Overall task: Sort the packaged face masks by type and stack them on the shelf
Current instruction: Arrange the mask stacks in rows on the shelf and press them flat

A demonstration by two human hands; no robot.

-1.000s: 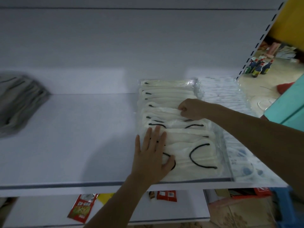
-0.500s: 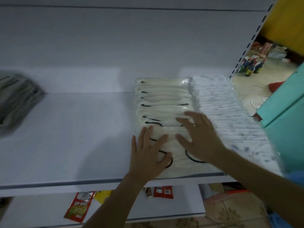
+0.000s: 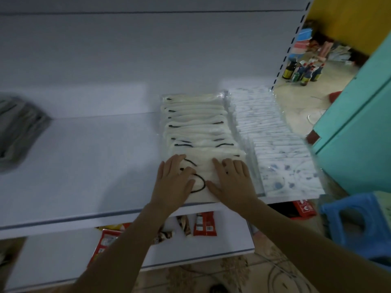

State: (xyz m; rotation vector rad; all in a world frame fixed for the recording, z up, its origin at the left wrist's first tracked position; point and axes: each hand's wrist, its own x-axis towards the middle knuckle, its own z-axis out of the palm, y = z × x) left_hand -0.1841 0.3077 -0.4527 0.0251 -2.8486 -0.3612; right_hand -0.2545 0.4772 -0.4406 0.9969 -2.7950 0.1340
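Head view looks down on a broad white shelf [image 3: 84, 166]. A row of cream packaged masks [image 3: 196, 127] with black ear loops runs from its near edge to the back wall, right of the middle. Touching that row's right side lies a second row, white masks with blue print [image 3: 275, 144], reaching the shelf's right end. A blurred grey mask stack [image 3: 19, 127] sits well apart at the far left. A blue stool [image 3: 359, 218] stands on the floor, lower right. The left hand [image 3: 173, 182] and right hand [image 3: 232, 182] lie flat, side by side, fingers straight, pressing on the nearest cream packet and grasping nothing. Red packets [image 3: 205, 224] lie on the lower shelf [image 3: 53, 256].
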